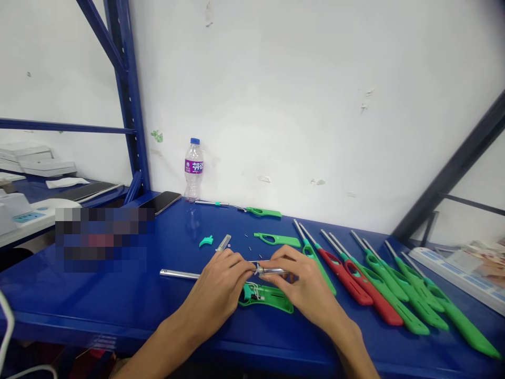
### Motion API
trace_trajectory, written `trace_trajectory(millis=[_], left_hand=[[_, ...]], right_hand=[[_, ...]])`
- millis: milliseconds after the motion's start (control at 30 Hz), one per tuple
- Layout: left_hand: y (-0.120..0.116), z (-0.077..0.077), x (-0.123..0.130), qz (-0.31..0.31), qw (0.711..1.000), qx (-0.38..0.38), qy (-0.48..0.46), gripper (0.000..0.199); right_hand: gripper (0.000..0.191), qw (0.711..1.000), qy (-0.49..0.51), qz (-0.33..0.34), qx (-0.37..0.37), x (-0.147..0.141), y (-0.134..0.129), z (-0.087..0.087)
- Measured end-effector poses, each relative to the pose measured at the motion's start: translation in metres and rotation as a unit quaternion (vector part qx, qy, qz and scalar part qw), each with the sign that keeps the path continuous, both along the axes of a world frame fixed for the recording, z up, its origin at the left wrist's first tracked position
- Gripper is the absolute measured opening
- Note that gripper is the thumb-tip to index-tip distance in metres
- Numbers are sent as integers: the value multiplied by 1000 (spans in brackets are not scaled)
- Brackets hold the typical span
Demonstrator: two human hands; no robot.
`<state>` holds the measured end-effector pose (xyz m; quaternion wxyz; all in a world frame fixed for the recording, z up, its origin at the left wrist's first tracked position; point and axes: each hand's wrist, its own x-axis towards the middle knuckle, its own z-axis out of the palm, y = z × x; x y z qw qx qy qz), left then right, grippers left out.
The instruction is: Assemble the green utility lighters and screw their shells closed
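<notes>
My right hand (302, 276) grips a small clear, shiny lighter fuel tank (273, 271) between thumb and fingers. At the tank's left end, the fingertips of my left hand (225, 273) are pinched together, and what they hold is too small to make out. Below both hands lies an opened green lighter handle shell (278, 299), with white wires and a teal part inside. A metal lighter tube (179, 274) sticks out to the left from under my left hand. Just beyond my hands are another clear tank-like piece (224, 242) and a teal trigger (205, 241).
Several green and red long-neck lighters (357, 279) lie in a row at the right. Toward the wall are a green handle half (277, 239), another green handle piece (263, 212), a thin metal rod (211, 203), a plastic bottle (193, 171) and a phone (165, 201). Tiny pins dot the blue table (165, 302).
</notes>
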<state>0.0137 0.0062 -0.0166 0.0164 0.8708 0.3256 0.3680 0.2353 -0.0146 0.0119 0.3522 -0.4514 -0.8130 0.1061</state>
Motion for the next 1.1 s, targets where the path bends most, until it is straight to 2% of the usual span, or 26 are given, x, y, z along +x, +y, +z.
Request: trace_trajectory(millis=[167, 600, 1100], left_hand=[[-1, 2, -2, 18, 996, -64, -52, 12], [-2, 5, 0, -11, 998, -16, -62, 18], [-6, 4, 0, -9, 998, -34, -48, 17]], right_hand=[[14, 1000, 3, -4, 2, 2, 2, -2], [17, 1000, 26, 3, 2, -1, -2, 1], [18, 999, 37, 14, 2, -1, -2, -1]])
